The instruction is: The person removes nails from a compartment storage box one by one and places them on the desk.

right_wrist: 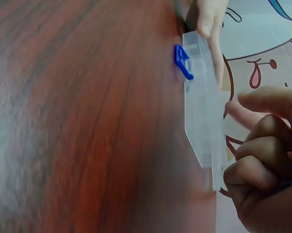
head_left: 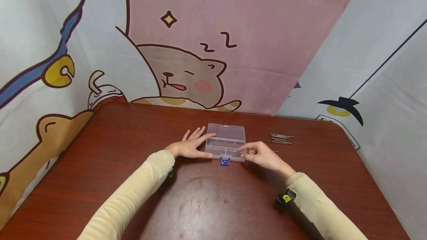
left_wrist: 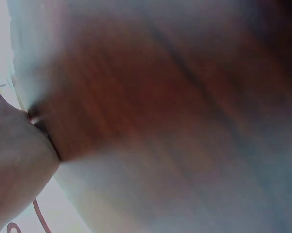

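A clear plastic compartment box [head_left: 226, 150] lies on the table with its lid [head_left: 230, 132] raised at the back. Its blue latch [head_left: 225, 161] hangs at the front edge. My left hand [head_left: 191, 147] rests at the box's left side, fingers spread and thumb touching the front corner. My right hand [head_left: 263, 155] is at the right side, index finger stretched over the compartments and the other fingers curled. In the right wrist view, the right hand [right_wrist: 267, 160] shows nothing between thumb and index. The left wrist view is blurred, with part of the left hand [left_wrist: 19, 160] at its edge.
Several thin metal nails [head_left: 281, 138] lie on the brown table [head_left: 200, 203] to the right of the box. One thin piece [head_left: 275, 151] lies just behind the right hand. A printed cloth [head_left: 260, 47] hangs behind the table.
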The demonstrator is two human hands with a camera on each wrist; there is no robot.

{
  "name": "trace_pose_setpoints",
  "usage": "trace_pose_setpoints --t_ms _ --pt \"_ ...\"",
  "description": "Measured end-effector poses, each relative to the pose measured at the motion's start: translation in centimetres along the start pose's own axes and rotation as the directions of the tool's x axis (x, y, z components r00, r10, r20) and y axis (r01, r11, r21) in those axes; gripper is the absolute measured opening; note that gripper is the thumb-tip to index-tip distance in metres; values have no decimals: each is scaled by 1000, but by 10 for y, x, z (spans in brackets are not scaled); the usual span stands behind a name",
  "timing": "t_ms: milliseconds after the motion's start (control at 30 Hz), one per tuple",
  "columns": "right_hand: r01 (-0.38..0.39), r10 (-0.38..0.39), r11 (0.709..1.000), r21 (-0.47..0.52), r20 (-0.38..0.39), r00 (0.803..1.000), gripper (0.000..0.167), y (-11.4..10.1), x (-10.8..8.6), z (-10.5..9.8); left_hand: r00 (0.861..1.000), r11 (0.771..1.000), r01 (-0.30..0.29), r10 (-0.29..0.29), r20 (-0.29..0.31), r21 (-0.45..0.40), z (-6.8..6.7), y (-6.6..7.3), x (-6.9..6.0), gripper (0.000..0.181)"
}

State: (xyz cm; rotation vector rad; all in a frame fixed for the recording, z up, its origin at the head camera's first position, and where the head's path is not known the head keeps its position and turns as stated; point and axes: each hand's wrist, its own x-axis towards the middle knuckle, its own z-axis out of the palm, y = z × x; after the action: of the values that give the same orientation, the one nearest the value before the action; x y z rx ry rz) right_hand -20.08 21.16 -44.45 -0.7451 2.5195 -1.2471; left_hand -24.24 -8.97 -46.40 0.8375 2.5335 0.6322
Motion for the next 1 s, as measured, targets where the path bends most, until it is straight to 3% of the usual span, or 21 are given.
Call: trace_pose_setpoints --t_ms 267,633,1000 --pt "-92 86 995 46 128 988 33 -4 4 11 1000 1000 6 -6 3 -10 -1 3 -1 83" --pt "-127 115 988 83 135 984 29 -5 6 17 1000 1000 15 -15 2 7 -2 5 -1 82" --pt "-219 198 960 174 131 971 26 -4 9 26 1000 1000 9 -9 -17 11 0 5 0 82"
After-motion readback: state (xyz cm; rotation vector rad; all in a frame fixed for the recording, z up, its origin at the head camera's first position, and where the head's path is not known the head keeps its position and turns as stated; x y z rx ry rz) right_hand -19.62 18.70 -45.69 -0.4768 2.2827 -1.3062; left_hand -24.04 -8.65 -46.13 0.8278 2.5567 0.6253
